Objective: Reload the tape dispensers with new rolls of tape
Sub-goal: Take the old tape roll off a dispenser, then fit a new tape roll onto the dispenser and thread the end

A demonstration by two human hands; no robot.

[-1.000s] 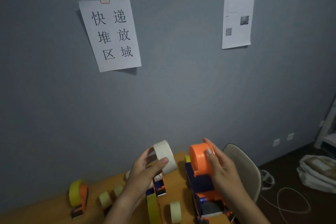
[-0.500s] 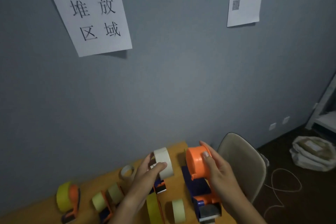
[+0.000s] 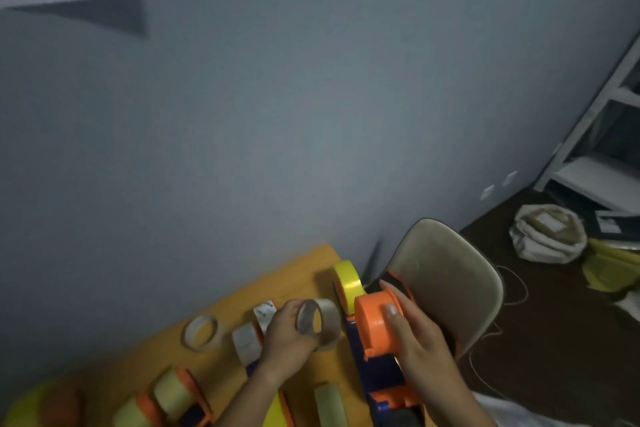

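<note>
Fingers [image 3: 294, 314] of the left hand [image 3: 287, 340] curl round a pale tape roll [image 3: 320, 322], held above the orange surface [image 3: 294, 274] with its open core turned toward the camera. Fingers [image 3: 393, 312] of the right hand [image 3: 422, 340] wrap over the round orange hub [image 3: 372, 326] of a blue-and-orange tape dispenser [image 3: 377, 374], which stands near the right edge of the surface. Roll and hub lie just beside each other; whether they touch cannot be told. A yellow tape roll [image 3: 348, 282] stands on edge directly behind the hub. On the surface to the left lie a loose pale tape ring [image 3: 202, 333], flat, and a second dispenser [image 3: 247, 340] carrying pale tape, partly hidden by the left hand. Nearer the lower edge, two further dispensers [image 3: 180, 392] with orange parts hold yellowish rolls; their outlines are blurred. A narrow pale roll [image 3: 329, 402] stands on edge between the forearms. A beige chair [image 3: 450, 274] is placed beside the surface on the right, before a grey wall [image 3: 311, 114]. A white sack [image 3: 547, 232] rests on the dark floor.
</note>
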